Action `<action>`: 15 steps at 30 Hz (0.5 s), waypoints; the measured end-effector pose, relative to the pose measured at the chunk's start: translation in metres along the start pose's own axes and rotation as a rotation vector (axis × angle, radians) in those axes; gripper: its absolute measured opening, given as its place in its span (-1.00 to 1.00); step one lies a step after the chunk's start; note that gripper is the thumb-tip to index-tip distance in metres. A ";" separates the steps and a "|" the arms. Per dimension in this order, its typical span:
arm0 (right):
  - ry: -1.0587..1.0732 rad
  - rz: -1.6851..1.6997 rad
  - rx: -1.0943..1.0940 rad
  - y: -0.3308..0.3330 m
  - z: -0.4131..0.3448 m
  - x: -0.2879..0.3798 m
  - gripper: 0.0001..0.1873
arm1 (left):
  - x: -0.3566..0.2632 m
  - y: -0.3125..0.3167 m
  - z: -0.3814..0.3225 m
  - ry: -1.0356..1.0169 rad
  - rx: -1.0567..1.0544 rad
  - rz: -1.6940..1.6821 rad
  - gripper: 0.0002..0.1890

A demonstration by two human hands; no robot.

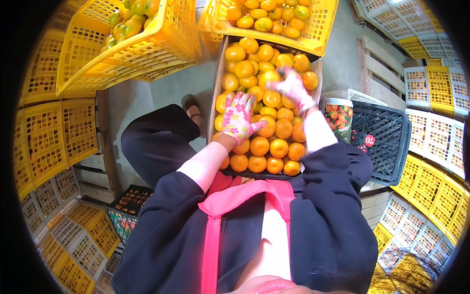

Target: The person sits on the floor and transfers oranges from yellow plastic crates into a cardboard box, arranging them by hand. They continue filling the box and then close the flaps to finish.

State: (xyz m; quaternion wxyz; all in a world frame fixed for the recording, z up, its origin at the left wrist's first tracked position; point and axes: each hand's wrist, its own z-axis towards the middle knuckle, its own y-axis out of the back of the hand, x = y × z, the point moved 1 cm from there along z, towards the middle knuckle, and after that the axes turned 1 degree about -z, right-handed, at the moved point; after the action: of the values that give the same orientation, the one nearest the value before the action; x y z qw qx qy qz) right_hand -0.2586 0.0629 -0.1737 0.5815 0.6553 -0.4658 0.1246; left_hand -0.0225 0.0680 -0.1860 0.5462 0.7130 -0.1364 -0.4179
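Note:
A box filled with orange citrus fruit stands before me, its near fruit lying in neat rows and the far fruit looser. My left hand, in a pink floral glove, rests with spread fingers on fruit at the box's left side. Farther right and higher, my right hand, in a matching glove and blurred, reaches over the fruit. Its fingertips are beside an orange fruit; whether they grip it is unclear. A dark spot shows at those fingertips.
Yellow crates of fruit stand beyond the box and at upper left. A dark plastic crate and a fruit-printed container are at the right. Stacked crates and wooden pallets line the sides.

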 end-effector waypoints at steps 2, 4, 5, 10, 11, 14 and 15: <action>-0.028 0.071 0.184 -0.014 -0.038 -0.005 -0.17 | 0.000 -0.001 -0.002 0.007 -0.002 0.011 0.02; -0.172 0.288 0.239 -0.024 -0.062 -0.009 -0.33 | 0.000 -0.003 -0.002 0.006 0.010 0.038 0.02; -0.163 0.262 0.197 -0.027 -0.068 -0.010 -0.36 | -0.001 -0.003 -0.001 0.006 0.013 0.033 0.03; -0.089 0.058 0.196 -0.031 -0.069 -0.012 -0.44 | -0.001 -0.002 0.001 0.021 0.037 0.044 0.02; -0.065 0.032 0.176 -0.031 -0.070 -0.013 -0.45 | -0.001 -0.002 0.001 0.022 0.046 0.053 0.01; -0.080 -0.045 0.152 -0.032 -0.069 -0.015 -0.42 | -0.001 -0.001 0.001 0.021 0.045 0.051 0.00; -0.068 -0.052 0.156 -0.034 -0.069 -0.014 -0.40 | -0.001 -0.001 0.002 0.029 0.049 0.040 0.00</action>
State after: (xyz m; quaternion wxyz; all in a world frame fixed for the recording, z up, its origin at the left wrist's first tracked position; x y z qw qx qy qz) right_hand -0.2145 0.1261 -0.1854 0.5157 0.7142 -0.4569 0.1231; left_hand -0.0245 0.0676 -0.1870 0.5387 0.7294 -0.1527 -0.3930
